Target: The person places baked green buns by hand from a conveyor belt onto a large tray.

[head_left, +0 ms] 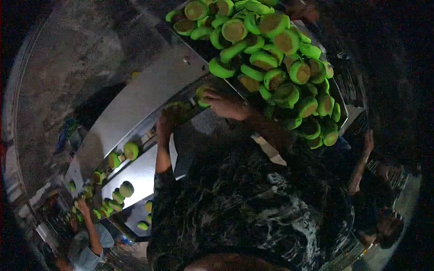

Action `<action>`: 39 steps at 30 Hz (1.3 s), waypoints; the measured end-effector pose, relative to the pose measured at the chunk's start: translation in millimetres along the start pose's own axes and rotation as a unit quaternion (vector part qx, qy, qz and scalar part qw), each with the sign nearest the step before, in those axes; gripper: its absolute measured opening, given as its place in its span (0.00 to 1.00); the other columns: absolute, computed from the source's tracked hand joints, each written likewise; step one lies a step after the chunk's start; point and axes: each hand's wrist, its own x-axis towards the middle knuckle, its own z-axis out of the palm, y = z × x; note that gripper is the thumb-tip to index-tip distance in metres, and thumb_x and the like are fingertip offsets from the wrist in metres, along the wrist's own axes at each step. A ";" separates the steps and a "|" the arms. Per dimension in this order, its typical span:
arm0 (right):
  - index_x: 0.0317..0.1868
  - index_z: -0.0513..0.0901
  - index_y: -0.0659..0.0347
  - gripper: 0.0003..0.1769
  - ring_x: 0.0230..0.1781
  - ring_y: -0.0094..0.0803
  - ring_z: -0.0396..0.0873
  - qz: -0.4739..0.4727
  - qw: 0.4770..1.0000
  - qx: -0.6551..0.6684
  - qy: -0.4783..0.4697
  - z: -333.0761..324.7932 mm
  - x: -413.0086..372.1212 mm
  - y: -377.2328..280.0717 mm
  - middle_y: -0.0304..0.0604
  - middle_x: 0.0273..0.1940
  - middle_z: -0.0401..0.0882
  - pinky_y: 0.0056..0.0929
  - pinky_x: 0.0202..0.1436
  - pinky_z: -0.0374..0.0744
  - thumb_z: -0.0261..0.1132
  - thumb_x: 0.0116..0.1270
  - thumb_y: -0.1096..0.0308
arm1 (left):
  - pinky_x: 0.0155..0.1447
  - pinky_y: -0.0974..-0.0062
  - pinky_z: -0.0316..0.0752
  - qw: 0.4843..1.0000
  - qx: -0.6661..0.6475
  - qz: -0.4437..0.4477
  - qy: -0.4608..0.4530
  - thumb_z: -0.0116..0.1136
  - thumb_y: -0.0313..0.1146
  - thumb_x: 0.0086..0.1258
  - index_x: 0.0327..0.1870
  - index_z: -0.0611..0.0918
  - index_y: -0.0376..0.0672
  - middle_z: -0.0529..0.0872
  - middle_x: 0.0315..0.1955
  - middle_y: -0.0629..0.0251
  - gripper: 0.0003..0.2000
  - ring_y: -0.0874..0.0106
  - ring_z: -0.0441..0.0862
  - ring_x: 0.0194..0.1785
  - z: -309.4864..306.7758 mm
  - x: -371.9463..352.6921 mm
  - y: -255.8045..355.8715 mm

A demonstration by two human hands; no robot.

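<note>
Head view: right hand [228,105] closed on a disc [202,96] at the line [148,136], fingers near its rim, likely for control. Left hand [166,123] beside a second disc [175,110]; too dark to tell its grip. Heap [284,43] near the right hand, presumably for short reach. Tray edge [235,88] limits rightward movement; pale panel [174,70] leaves room beyond the line.

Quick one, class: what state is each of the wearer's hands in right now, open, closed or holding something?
Left hand: at a dim piece; grip cannot be told.
Right hand: closed on a green piece.
</note>
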 end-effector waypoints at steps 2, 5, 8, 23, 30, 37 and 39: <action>0.50 0.74 0.61 0.22 0.55 0.45 0.68 -0.003 0.951 -0.303 -0.067 -11.3 -0.7 -57.6 0.46 0.50 0.71 0.40 0.56 0.70 0.61 0.51 0.70 | 0.50 0.53 0.68 0.908 -0.174 -0.335 -0.184 0.60 0.42 0.59 0.55 0.69 0.36 0.75 0.45 0.44 0.26 0.49 0.71 0.50 -100.2 9.4 21.0; 0.50 0.73 0.62 0.22 0.52 0.46 0.70 0.073 0.744 -0.663 -0.047 23.6 30.1 -179.9 0.47 0.49 0.72 0.40 0.53 0.72 0.61 0.52 0.67 | 0.56 0.53 0.64 0.919 -0.112 -0.362 0.105 0.63 0.43 0.53 0.55 0.69 0.35 0.73 0.48 0.44 0.31 0.47 0.68 0.52 -126.8 7.1 21.9; 0.51 0.72 0.63 0.22 0.47 0.47 0.73 0.082 0.626 -0.771 0.089 -35.7 6.0 -157.6 0.51 0.46 0.73 0.39 0.49 0.73 0.62 0.55 0.66 | 0.59 0.53 0.61 0.941 -0.277 -0.134 0.142 0.66 0.43 0.48 0.51 0.72 0.36 0.69 0.52 0.45 0.30 0.48 0.65 0.56 -169.7 103.6 83.6; 0.52 0.71 0.63 0.18 0.51 0.49 0.70 -0.085 0.685 -0.714 -0.112 29.4 16.1 -137.3 0.51 0.53 0.71 0.39 0.56 0.69 0.55 0.63 0.66 | 0.64 0.43 0.48 0.975 -0.143 -0.168 0.027 0.51 0.50 0.63 0.62 0.67 0.46 0.59 0.64 0.53 0.28 0.46 0.53 0.66 -85.0 -5.4 82.0; 0.55 0.69 0.67 0.21 0.54 0.48 0.68 0.041 0.753 -0.638 -0.157 6.6 -1.1 -111.8 0.57 0.48 0.73 0.37 0.55 0.70 0.51 0.65 0.64 | 0.67 0.48 0.47 0.911 -0.323 -0.146 0.211 0.56 0.49 0.60 0.62 0.63 0.35 0.58 0.63 0.46 0.34 0.45 0.47 0.68 -136.3 84.4 49.6; 0.54 0.71 0.56 0.24 0.57 0.49 0.65 0.077 0.569 -0.817 -0.044 -77.4 -12.8 -135.3 0.43 0.53 0.71 0.48 0.56 0.65 0.58 0.56 0.59 | 0.63 0.57 0.57 0.938 -0.323 -0.014 0.122 0.62 0.43 0.56 0.50 0.69 0.36 0.72 0.49 0.53 0.26 0.52 0.67 0.57 -160.8 199.8 92.3; 0.54 0.69 0.56 0.27 0.54 0.49 0.67 0.037 0.554 -0.830 -0.059 -90.3 -21.8 -122.2 0.44 0.49 0.72 0.48 0.54 0.66 0.62 0.55 0.59 | 0.57 0.63 0.65 0.861 -0.478 -0.057 0.161 0.63 0.41 0.56 0.45 0.69 0.39 0.73 0.42 0.58 0.22 0.57 0.73 0.47 -149.1 182.7 116.0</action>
